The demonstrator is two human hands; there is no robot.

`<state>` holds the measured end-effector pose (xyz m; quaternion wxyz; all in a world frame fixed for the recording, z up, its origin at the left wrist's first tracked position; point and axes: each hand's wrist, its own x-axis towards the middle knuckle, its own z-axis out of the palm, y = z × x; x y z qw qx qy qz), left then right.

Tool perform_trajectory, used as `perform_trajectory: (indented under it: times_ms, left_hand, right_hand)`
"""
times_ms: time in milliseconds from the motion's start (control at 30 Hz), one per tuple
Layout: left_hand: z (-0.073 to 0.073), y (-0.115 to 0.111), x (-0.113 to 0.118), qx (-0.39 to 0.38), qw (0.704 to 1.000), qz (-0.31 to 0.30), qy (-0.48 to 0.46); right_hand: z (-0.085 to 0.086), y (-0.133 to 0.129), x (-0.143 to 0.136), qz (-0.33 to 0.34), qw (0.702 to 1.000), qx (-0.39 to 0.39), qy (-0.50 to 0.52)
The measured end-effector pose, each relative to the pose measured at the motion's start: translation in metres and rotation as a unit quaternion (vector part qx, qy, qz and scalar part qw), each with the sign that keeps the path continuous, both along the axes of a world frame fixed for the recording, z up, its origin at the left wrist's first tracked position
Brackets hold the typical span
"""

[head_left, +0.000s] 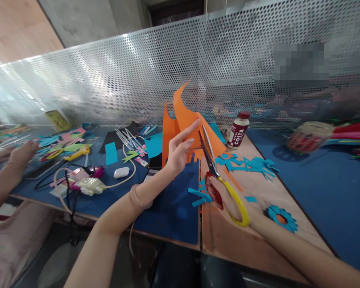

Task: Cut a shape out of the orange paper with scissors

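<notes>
My left hand (pixel 179 154) grips a curled sheet of orange paper (pixel 184 108) by its lower part, the index finger stretched along it. My right hand (pixel 225 196) has its fingers through the handles of a pair of scissors (pixel 210 156), one handle red and the other yellow. The blades point up and stand a little apart, close to the orange paper's lower right part. Whether they touch the paper I cannot tell. Cut blue paper strips (pixel 249 166) lie on the table beyond my right hand, and a blue paper flower (pixel 282 219) with an orange centre lies to its right.
A maroon bottle (pixel 239 130) stands behind the strips. At the right is a tipped plastic jar (pixel 307 138) beside coloured stems. To the left lie a white earphone case (pixel 121 172), cables and paper scraps. A co-worker's hand (pixel 24 154) is at far left; a perforated metal screen (pixel 156 68) edges the table.
</notes>
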<state>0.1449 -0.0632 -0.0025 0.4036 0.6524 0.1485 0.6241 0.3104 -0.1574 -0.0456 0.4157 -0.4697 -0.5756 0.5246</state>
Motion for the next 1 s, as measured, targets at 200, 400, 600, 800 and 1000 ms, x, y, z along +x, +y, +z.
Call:
perform_trajectory:
  times_ms: [200, 400, 600, 800, 1000]
  left_hand:
    - [-0.002, 0.002, 0.001, -0.007, 1.000, 0.021, 0.008]
    - [-0.002, 0.001, 0.001, 0.011, 0.999, 0.042, 0.026]
    - [-0.003, 0.000, 0.000, -0.005, 0.997, 0.059, 0.043]
    - [0.000, 0.000, 0.002, 0.031, 0.999, 0.012, -0.006]
    - [0.000, 0.000, 0.001, 0.016, 0.998, 0.048, 0.033]
  right_hand:
    - [-0.007, -0.005, 0.018, 0.049, 0.997, -0.014, 0.050]
    - [-0.005, -0.004, 0.012, 0.055, 0.996, -0.005, 0.063]
    - [-0.006, -0.003, 0.009, 0.060, 0.996, 0.004, 0.066]
    - [-0.003, -0.011, 0.021, 0.066, 0.996, 0.003, 0.065]
    - [0.003, -0.009, 0.019, 0.052, 0.996, -0.026, 0.060]
